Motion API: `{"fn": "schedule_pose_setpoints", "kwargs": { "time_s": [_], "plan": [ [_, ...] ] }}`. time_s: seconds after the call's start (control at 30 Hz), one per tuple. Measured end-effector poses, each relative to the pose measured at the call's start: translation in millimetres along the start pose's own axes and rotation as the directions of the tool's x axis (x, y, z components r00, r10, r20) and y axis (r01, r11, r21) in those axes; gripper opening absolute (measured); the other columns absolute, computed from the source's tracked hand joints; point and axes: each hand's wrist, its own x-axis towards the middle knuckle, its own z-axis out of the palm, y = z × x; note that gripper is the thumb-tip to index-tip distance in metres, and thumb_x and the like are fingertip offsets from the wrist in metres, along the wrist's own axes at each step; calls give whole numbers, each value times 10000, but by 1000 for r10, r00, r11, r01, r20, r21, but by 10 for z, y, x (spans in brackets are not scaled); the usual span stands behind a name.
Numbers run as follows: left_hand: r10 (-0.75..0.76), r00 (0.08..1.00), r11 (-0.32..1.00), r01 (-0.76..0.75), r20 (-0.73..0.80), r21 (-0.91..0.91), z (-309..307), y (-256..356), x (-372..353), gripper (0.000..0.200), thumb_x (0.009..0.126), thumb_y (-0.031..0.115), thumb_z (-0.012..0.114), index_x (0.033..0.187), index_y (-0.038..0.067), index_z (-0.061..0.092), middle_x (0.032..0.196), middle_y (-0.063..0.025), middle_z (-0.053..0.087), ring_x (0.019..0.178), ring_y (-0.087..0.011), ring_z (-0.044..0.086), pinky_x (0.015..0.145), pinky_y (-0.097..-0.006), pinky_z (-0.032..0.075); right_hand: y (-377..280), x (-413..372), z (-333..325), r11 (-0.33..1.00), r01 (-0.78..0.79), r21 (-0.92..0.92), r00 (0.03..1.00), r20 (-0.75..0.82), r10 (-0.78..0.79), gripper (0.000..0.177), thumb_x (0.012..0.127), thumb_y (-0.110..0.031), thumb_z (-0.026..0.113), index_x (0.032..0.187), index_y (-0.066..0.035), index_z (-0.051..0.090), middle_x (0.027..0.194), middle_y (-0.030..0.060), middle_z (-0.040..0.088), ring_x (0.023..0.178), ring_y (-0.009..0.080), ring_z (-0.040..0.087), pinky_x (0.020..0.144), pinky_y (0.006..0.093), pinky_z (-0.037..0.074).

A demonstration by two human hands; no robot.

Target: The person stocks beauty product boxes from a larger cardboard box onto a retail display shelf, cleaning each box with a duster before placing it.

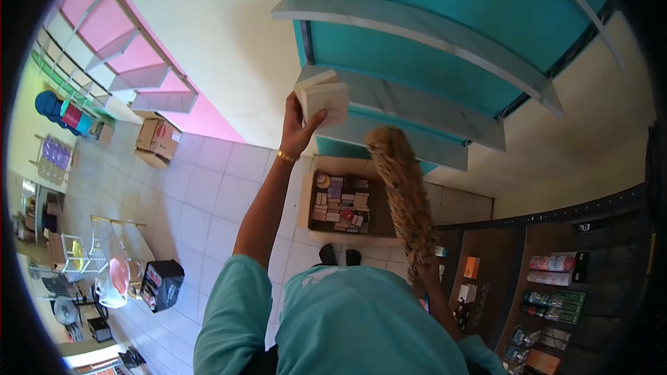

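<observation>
In my left hand (300, 127) are a couple of flat white boxes (326, 101), gripped between thumb and fingers in front of the teal wall shelves. A thin gold bracelet (285, 157) circles that wrist. My right hand (427, 278), low on the right, is wrapped round the lower end of a brown feather duster (399, 184); the feathers partly hide the fingers. The duster points up and forward toward the marble-look shelf (417, 135). Below it on the floor is an open cardboard box (306, 198) with many small boxes (340, 201) inside.
More marble-look shelves (417, 21) stick out from the teal panel. At right stands a dark shelf unit (497, 257) with bottles and packs. A closed carton (157, 140), a black bin-like container (162, 285) and a glass table (128, 236) stand to the left on tiles.
</observation>
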Motion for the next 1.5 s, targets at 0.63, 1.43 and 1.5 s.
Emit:
{"fn": "schedule_pose_setpoints", "kwargs": {
  "time_s": [0.63,1.43,1.5],
  "plan": [
    [103,987,803,-157,126,575,-102,-927,827,853,759,185,625,1321,-37,23,1231,-278,356,1136,-394,376,929,-388,341,-215,-269,63,992,-96,82,937,-329,118,494,689,-101,659,1105,14,418,1082,137,496,982,246,506,855,365,393],
    [86,982,962,-37,-170,269,-82,-579,179,403,738,106,648,1089,17,471,1032,-148,576,957,-279,567,756,-305,462,-526,-408,99,976,183,114,955,-255,-149,408,733,-82,595,1104,-12,438,1078,110,499,973,217,495,822,348,394],
    [-146,979,988,137,-141,-73,-109,-392,-67,426,767,158,617,1128,23,434,1127,-152,524,1035,-303,519,760,-326,471,-472,-395,100,967,205,153,960,-226,-168,409,739,-76,577,1114,-12,427,1086,113,492,977,214,492,814,344,398]
  ]
}}
